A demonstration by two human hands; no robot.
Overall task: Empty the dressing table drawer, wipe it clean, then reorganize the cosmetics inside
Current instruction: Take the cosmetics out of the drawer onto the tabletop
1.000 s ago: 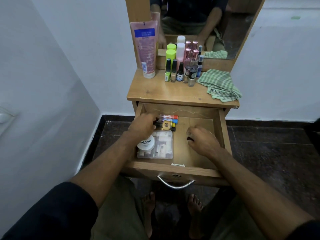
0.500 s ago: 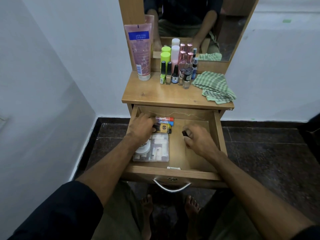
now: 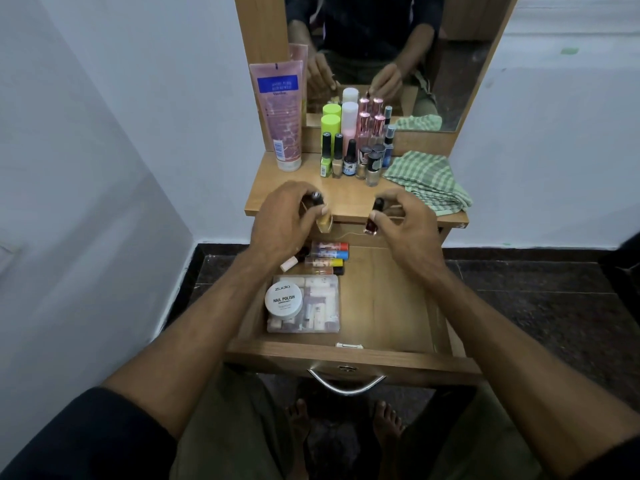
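Left hand (image 3: 284,216) grip pinches yellow polish bottle (image 3: 324,221); right hand (image 3: 403,220) grip pinches dark red polish bottle (image 3: 372,220). Both held upright above drawer back edge, near desk (image 3: 277,199) front. Likely emptying step: bottles headed to join polish row (image 3: 349,161) on desk. Drawer (image 3: 384,306) open, right half bare wood. Left half holds clear box (image 3: 311,306) of small white items with nail polish remover tub (image 3: 284,299) on top; capped tubes (image 3: 327,256) lie behind it. Green checked cloth (image 3: 427,181) waits on desk, probably for wiping.

Left hand (image 3: 284,220) grips a yellow polish bottle (image 3: 325,223), right hand (image 3: 403,221) a dark red bottle (image 3: 372,225), both above the open drawer (image 3: 349,355).
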